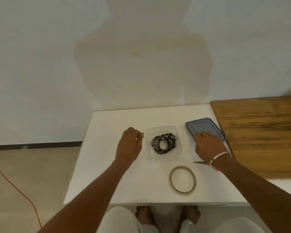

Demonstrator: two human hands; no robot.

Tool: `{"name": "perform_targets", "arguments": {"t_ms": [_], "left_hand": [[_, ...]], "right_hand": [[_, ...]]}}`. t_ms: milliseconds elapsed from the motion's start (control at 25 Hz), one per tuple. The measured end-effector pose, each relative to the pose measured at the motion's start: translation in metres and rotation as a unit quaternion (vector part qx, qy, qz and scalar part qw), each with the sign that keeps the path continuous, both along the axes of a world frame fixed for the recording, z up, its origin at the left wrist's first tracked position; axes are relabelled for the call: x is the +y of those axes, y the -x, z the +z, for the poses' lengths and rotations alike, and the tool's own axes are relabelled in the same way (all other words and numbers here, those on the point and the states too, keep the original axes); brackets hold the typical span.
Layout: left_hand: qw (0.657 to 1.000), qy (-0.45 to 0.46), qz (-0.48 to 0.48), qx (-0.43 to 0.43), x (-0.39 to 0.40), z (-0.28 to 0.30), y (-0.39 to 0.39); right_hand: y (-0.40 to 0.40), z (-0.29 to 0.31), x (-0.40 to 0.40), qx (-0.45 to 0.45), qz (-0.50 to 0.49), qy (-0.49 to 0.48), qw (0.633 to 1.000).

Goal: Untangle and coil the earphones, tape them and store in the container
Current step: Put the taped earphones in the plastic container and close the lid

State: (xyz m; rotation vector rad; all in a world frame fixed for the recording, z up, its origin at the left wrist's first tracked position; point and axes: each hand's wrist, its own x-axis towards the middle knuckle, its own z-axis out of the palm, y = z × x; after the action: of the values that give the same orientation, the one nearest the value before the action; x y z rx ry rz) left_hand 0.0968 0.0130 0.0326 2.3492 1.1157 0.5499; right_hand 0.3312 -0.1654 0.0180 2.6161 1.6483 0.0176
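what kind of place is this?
Probably a bare indoor recording setup, not a home: a white table against a blank wall, a wooden table alongside, and an orange cable on the concrete floor.

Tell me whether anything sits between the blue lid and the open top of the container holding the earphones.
Nothing visible does. The blue lid lies on the table right of the container, bare tabletop between them. The right hand rests on the lid; the earphones lie coiled inside.

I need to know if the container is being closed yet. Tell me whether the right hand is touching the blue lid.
Touching. The head view shows the right hand resting its fingers on the near edge of the blue lid.
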Motion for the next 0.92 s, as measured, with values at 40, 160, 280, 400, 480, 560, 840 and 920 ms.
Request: {"name": "perform_targets", "arguments": {"t_ms": [40,160,280,400,480,560,840,920], "left_hand": [[1.000,0.000,0.015,-0.001,0.003,-0.002,0.006],[0.999,0.008,0.045,0.003,0.007,-0.005,0.016],[0.998,0.015,0.060,0.007,0.005,-0.005,0.019],[0.998,0.028,0.063,0.003,0.001,-0.006,0.017],[0.998,0.031,0.061,0.001,-0.003,-0.007,0.016],[0.998,0.035,0.061,0.002,-0.005,-0.010,0.018],[0.993,0.081,0.086,-0.008,-0.007,-0.016,0.022],[0.991,0.098,0.089,-0.011,-0.008,-0.019,0.023]], "right_hand": [[-0.003,0.005,0.000,0.004,-0.001,-0.013,1.000],[-0.011,0.019,0.000,0.010,0.007,-0.033,0.999],[-0.013,0.031,0.001,0.002,-0.006,-0.054,0.999],[-0.018,0.044,0.004,-0.012,-0.011,-0.074,0.997],[-0.019,0.053,0.009,0.033,-0.079,-0.136,0.987],[-0.012,0.061,0.016,0.135,-0.172,-0.281,0.935],[0.036,0.050,0.024,0.471,-0.272,-0.422,0.726],[0.051,0.042,0.026,0.514,-0.291,-0.384,0.710]]}}
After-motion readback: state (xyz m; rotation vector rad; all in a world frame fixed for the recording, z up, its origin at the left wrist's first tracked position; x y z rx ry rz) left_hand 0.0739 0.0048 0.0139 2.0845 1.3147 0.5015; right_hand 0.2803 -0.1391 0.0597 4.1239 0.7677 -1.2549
